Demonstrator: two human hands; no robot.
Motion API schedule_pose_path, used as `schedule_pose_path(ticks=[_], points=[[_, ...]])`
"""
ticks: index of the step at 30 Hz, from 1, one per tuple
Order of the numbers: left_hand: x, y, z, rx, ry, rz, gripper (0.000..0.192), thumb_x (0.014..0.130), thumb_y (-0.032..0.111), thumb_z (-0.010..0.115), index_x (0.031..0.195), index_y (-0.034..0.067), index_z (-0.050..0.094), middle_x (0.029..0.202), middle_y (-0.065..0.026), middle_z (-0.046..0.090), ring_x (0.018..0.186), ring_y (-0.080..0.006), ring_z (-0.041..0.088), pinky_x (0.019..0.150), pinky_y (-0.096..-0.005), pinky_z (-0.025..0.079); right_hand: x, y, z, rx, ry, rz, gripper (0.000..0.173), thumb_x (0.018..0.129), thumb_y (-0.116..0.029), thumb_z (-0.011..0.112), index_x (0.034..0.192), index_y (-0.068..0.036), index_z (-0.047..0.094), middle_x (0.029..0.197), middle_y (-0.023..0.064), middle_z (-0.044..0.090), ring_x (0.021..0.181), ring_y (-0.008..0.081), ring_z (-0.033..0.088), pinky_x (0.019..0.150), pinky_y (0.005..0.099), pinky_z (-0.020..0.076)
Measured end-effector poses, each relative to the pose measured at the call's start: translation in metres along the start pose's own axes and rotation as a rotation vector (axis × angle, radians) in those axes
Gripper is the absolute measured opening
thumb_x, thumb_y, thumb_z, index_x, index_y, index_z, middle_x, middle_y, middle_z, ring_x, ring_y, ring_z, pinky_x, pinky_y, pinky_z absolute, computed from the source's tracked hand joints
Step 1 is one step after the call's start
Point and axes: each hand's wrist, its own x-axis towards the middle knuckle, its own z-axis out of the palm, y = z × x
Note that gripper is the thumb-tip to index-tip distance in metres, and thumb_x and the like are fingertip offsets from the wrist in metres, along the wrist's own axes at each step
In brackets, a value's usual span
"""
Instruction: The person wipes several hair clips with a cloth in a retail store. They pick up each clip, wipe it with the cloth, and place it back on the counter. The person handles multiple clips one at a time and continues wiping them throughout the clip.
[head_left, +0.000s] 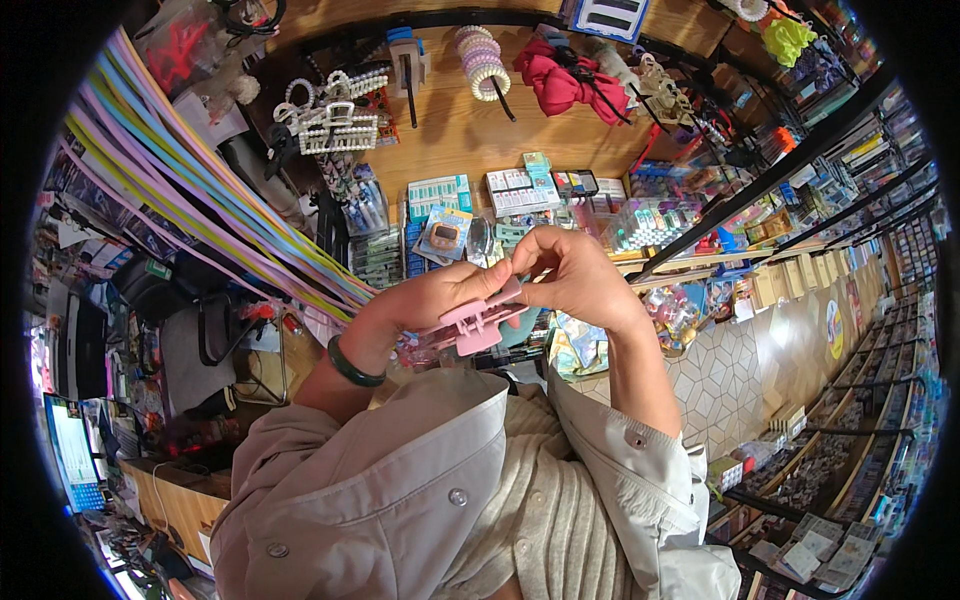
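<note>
A pink plastic hair claw clip (474, 327) is in front of my chest, held in my left hand (442, 294), which wears a dark green bangle at the wrist. The thumb of that hand lies along the clip's upper edge. My right hand (574, 279) is at the clip's right end, its thumb and index finger pinched together beside it; what is between them is too small to tell. Beyond both hands, hair claws with pearl-like beads (339, 124), a stack of coil hair ties (482, 62) and a red fabric bow (564, 79) hang on display hooks.
Small boxed goods (523, 191) and a carded item (444, 234) fill the shelf just past my hands. Pastel strips (202, 172) hang at the left. A black metal shelf post (765, 176) slants at the right, above a tiled floor (716, 367). A chair (191, 352) stands at the left.
</note>
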Motion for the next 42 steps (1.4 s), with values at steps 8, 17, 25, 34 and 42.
schedule_pose_path(ticks=[8, 17, 25, 34, 42], points=[[0.013, -0.017, -0.011, -0.377, -0.017, -0.16, 0.07, 0.099, 0.062, 0.031, 0.103, 0.0, 0.064, 0.066, -0.0107, 0.063, 0.034, -0.0108, 0.048, 0.029, -0.0223, 0.034, 0.001, 0.015, -0.017, -0.427, 0.208, -0.006, 0.018, 0.078, 0.007, 0.067, 0.094, 0.001, 0.063, 0.081, 0.0023, 0.066, 0.075, 0.0082, 0.062, 0.067, 0.0246, 0.0509], [0.044, -0.047, -0.027, -1.488, 0.168, 0.235, 0.034, 0.103, 0.027, 0.039, 0.119, -0.001, 0.052, 0.084, -0.0087, 0.053, 0.072, -0.0173, 0.053, 0.064, -0.0315, 0.049, -0.007, 0.052, 0.003, 0.247, 0.633, -0.116, 0.021, 0.089, 0.003, 0.061, 0.109, 0.001, 0.067, 0.097, -0.0002, 0.067, 0.078, 0.0044, 0.057, 0.07, 0.0203, 0.0464], [0.064, -0.065, -0.04, -1.635, 0.414, 0.393, 0.03, 0.105, 0.025, 0.037, 0.11, 0.001, 0.053, 0.096, -0.0131, 0.06, 0.086, -0.0241, 0.059, 0.079, -0.0382, 0.051, -0.009, 0.067, 0.018, 0.386, 0.682, -0.128, 0.02, 0.091, 0.002, 0.064, 0.11, 0.001, 0.067, 0.098, 0.0003, 0.065, 0.087, 0.0061, 0.059, 0.078, 0.0201, 0.0474], [0.068, -0.061, -0.033, -1.471, 0.496, 0.541, 0.03, 0.106, 0.029, 0.036, 0.123, 0.009, 0.049, 0.129, -0.0122, 0.056, 0.117, -0.0248, 0.056, 0.103, -0.044, 0.046, -0.017, 0.051, 0.034, 0.201, 0.757, -0.03, 0.015, 0.091, -0.004, 0.067, 0.105, 0.0, 0.069, 0.085, 0.0002, 0.064, 0.068, 0.0051, 0.054, 0.057, 0.0194, 0.0436], [0.068, -0.054, -0.019, -1.31, 0.349, 0.687, 0.03, 0.104, 0.03, 0.042, 0.125, 0.01, 0.051, 0.127, -0.0085, 0.057, 0.115, -0.0231, 0.057, 0.102, -0.042, 0.046, -0.022, 0.038, 0.063, 0.064, 0.637, -0.336, 0.015, 0.096, -0.003, 0.059, 0.11, -0.005, 0.056, 0.079, -0.0015, 0.062, 0.064, 0.0034, 0.052, 0.053, 0.018, 0.0388]])
